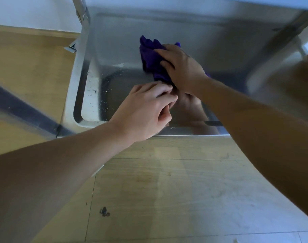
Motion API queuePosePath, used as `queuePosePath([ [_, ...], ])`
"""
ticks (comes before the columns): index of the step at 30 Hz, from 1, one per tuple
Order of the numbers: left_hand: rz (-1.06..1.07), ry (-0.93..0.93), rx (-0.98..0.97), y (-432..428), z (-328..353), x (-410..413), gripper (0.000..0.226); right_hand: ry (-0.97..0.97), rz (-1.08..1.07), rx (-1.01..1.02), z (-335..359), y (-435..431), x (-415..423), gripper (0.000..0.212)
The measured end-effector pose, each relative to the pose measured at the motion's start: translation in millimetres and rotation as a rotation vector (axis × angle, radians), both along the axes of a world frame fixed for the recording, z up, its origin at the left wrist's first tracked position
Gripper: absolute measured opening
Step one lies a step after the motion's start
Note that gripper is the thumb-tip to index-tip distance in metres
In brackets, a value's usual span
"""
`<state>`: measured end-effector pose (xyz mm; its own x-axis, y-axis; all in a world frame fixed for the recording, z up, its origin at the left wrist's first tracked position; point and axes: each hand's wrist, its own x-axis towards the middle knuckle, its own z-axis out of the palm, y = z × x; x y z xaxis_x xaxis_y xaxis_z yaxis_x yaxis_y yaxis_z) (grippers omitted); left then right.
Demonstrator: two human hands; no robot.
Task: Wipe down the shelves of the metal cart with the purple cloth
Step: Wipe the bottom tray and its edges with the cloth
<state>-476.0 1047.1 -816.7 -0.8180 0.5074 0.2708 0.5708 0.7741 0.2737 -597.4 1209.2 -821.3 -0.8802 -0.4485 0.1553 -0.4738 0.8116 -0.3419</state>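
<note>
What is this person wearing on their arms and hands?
Nothing visible: the left hand and right hand are ungloved; the left forearm and right forearm are bare to the frame edge, no sleeves. No watch, band or ring shows.

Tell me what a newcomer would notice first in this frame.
The purple cloth stands out, bunched mid-shelf under the right hand pressing on it. The left hand sits just in front, fingers curled by the cloth's near edge. White specks dot the near-left corner of the shiny metal shelf.
</note>
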Motion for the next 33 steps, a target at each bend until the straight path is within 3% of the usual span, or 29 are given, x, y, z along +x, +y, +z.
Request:
queuePosePath([
  [14,-0.013,0.060,-0.061,-13,14,27,0.028,0.042,-0.104,0.028,4,40,82,0.042],
  [22,0.054,0.026,-0.090,-73,13,70,0.033,0.000,-0.412,-0.001,7,-44,75,0.042],
  [26,0.097,0.032,-0.101,-98,13,88,0.034,0.014,-0.009,0.055,8,-112,90,0.041],
  [29,0.101,0.028,-0.121,-114,12,100,0.031,0.006,0.244,0.060,7,-109,94,0.042],
  [33,0.100,0.028,-0.125,-126,12,109,0.029,0.052,0.028,0.013,4,-59,89,0.042],
])
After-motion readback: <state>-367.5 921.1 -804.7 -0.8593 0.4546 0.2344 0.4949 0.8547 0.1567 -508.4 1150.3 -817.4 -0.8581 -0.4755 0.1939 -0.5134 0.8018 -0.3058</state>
